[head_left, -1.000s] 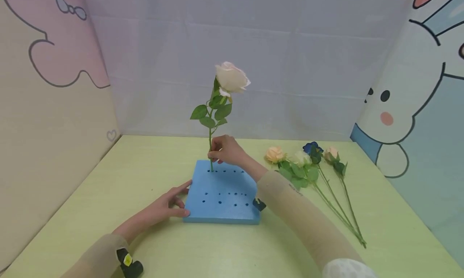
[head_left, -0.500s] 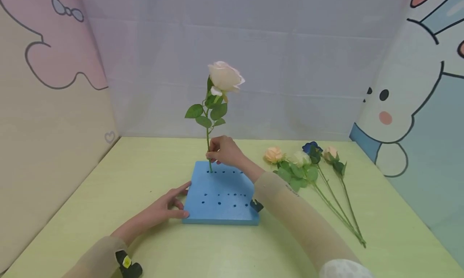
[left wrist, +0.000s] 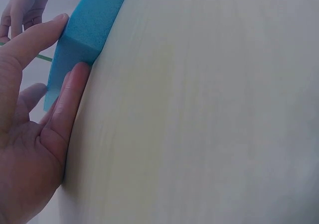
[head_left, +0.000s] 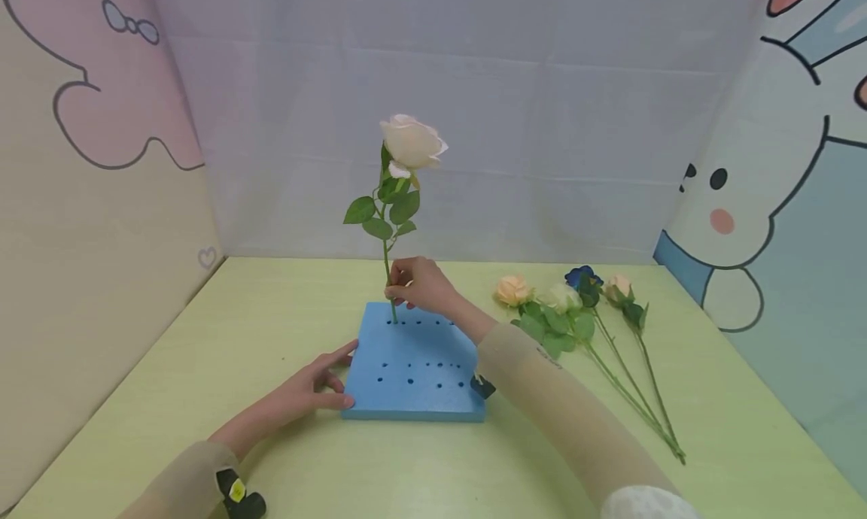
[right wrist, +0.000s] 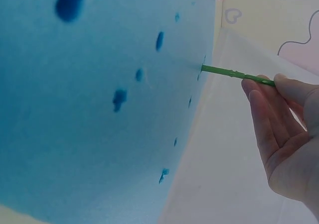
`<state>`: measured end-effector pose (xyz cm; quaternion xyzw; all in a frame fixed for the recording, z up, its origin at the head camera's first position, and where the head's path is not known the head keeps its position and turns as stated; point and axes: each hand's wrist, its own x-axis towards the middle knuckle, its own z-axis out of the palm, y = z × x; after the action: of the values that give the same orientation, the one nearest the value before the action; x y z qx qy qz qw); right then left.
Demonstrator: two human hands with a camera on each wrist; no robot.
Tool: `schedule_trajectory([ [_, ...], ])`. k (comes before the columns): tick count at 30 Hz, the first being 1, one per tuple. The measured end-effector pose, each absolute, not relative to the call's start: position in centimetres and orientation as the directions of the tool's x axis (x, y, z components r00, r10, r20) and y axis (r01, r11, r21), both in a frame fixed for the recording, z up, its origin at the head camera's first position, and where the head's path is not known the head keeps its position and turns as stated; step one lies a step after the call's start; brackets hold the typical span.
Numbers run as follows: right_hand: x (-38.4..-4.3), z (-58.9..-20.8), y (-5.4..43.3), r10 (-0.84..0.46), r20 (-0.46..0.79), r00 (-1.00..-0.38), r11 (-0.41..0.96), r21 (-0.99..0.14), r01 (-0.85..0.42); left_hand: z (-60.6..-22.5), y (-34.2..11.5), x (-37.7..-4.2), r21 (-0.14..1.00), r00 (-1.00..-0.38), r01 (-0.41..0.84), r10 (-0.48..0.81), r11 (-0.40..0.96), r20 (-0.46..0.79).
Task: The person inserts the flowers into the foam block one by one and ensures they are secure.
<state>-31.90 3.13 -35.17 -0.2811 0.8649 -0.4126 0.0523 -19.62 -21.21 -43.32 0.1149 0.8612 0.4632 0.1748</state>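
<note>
A white rose (head_left: 412,143) with green leaves stands nearly upright, leaning slightly left, over the blue foam board (head_left: 420,346). My right hand (head_left: 421,284) pinches its green stem (right wrist: 224,71) low down between thumb and fingers. The stem's bottom end meets the board's surface in the back row of holes, near the left. My left hand (head_left: 318,380) rests against the board's left side, its fairly straight fingers touching the edge and the thumb at the front corner. From the left wrist view, those fingertips (left wrist: 79,72) press on the blue side wall.
Right of the board lie a peach rose (head_left: 512,289), a cream rose (head_left: 561,297), a blue rose (head_left: 584,277) and a pale pink rose (head_left: 619,287), stems toward the front right. Behind the pale yellow table (head_left: 284,301) hangs a white cloth (head_left: 298,158).
The rose's bloom has tipped to the left over the past second, while its stem end stays at the same spot on the board. Both hands keep their places.
</note>
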Motion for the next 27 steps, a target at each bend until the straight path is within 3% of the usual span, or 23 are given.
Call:
schedule_trajectory([
  [27,-31.71,-34.85,3.49,-0.564,0.1,-0.82,0.518,-0.73,-0.446,-43.25,-21.22,-19.62,0.831,-0.913,0.032,0.355,0.556,-0.203],
])
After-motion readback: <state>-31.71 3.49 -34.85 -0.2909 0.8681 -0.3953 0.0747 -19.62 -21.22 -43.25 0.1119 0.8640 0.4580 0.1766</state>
